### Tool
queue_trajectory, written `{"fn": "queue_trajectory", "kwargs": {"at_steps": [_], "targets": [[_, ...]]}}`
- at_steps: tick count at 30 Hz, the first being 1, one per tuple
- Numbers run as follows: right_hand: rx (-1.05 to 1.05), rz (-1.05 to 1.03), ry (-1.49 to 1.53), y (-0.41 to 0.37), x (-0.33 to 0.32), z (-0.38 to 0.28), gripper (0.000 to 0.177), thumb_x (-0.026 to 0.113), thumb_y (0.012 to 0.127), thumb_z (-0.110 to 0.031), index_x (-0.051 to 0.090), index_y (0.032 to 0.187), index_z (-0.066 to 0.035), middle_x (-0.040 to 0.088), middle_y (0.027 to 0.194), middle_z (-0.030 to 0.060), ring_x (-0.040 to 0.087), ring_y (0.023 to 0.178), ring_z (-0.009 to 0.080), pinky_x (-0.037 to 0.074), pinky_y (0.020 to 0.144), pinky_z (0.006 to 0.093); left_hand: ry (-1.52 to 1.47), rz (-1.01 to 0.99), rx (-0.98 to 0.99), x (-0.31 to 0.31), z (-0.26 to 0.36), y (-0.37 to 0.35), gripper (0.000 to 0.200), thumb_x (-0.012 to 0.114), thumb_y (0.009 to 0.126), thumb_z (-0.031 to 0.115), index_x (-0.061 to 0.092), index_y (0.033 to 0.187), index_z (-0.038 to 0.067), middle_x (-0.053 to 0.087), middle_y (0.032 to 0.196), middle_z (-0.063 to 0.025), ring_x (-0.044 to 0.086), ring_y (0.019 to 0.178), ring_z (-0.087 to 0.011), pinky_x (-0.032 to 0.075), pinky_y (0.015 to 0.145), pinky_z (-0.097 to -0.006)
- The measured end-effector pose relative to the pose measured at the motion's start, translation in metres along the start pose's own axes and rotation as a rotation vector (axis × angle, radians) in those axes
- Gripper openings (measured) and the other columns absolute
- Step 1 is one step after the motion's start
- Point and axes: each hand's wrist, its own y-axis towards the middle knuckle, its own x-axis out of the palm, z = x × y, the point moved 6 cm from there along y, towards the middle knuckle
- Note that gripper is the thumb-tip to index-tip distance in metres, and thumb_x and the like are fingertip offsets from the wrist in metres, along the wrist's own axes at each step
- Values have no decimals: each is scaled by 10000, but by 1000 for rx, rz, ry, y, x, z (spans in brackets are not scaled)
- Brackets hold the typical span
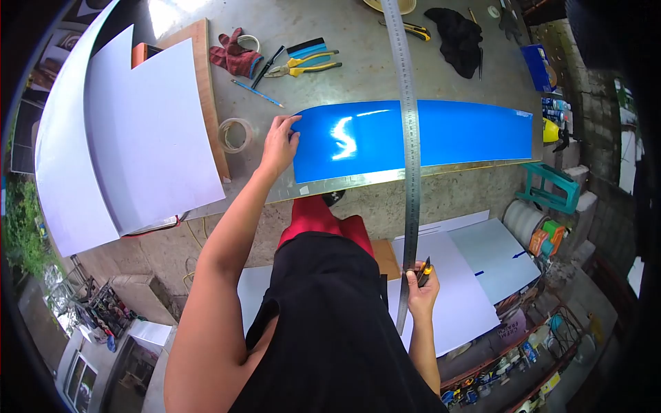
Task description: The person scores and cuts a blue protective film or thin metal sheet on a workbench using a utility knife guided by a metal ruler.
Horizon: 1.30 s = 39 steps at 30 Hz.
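Observation:
A glossy blue sheet lies along the near edge of the metal table. At its left end my left hand is closed, with thumb and fingers at the upper corner. A long steel ruler crosses above the sheet, from the far side of the table down past the near edge. My right hand, low at the right of my body, is closed around the ruler's near part and also holds a black and yellow utility knife. How its fingers share the two is partly hidden.
Pliers, a pencil, a tape roll and a red glove lie beyond my left hand. Large white sheets cover the table's left side. Another cutter and a black cloth lie far right. A green stool stands right.

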Motion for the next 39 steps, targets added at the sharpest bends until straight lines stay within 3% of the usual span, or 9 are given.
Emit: {"fn": "queue_trajectory", "kwargs": {"at_steps": [3,10,13,15,16,18,21,27,39], "targets": [[8,-22,-24,6,-1,12,237,722,1041,-111,645,1219,26,752,1086,112,740,991,196,587,919,337,22,-14,76,20,23,6,425,677,946,-26,690,1357,78,637,1266,-153,712,961,-311,584,908,-412],[63,-35,64,27,12,82,252,746,1033,-134,666,1215,21,737,1051,92,713,1003,177,563,925,327,35,-73,124,68,53,11,397,696,949,-45,700,1331,67,642,1132,-135,679,865,-258,577,842,-389],[80,-40,49,32,23,104,249,756,1028,-154,689,1199,14,742,1068,92,693,1007,176,543,933,326,16,-107,81,78,55,9,431,734,935,-6,684,1354,82,628,1245,-140,678,954,-290,577,898,-415],[105,-55,16,36,34,113,249,750,1033,-171,694,1196,9,746,1057,95,695,993,180,545,923,332,217,122,226,70,67,1,477,772,912,38,671,1372,114,576,1391,-141,645,1118,-327,563,977,-442],[58,-76,-64,41,41,114,240,728,1045,-172,688,1201,6,764,1048,97,721,987,184,557,921,335,221,118,224,72,67,1,477,772,912,38,671,1372,114,576,1391,-141,645,1118,-327,563,977,-442],[72,-100,-15,49,56,108,231,716,1050,-165,684,1203,4,775,1055,104,737,987,186,564,922,336,297,136,278,72,66,-2,554,815,884,94,651,1412,136,503,1528,-132,569,1285,-362,504,1094,-480],[108,-150,41,61,78,116,212,692,1058,-149,673,1210,-1,795,1084,127,773,991,193,583,922,341,513,115,406,78,60,-3,611,813,900,180,620,1476,124,500,1562,-113,508,1384,-351,422,1178,-493],[99,-130,116,82,99,119,226,760,1022,-160,700,1164,5,752,1037,70,710,964,161,555,917,324,643,40,464,99,51,0,684,760,953,342,560,1559,96,490,1597,-77,450,1455,-339,318,1239,-495],[69,-191,38,98,112,124,281,687,1076,-143,637,1302,15,792,1119,131,777,989,214,605,913,345,543,49,510,107,59,3,714,757,962,309,502,1598,113,494,1592,-87,442,1460,-344,329,1227,-500]]}}
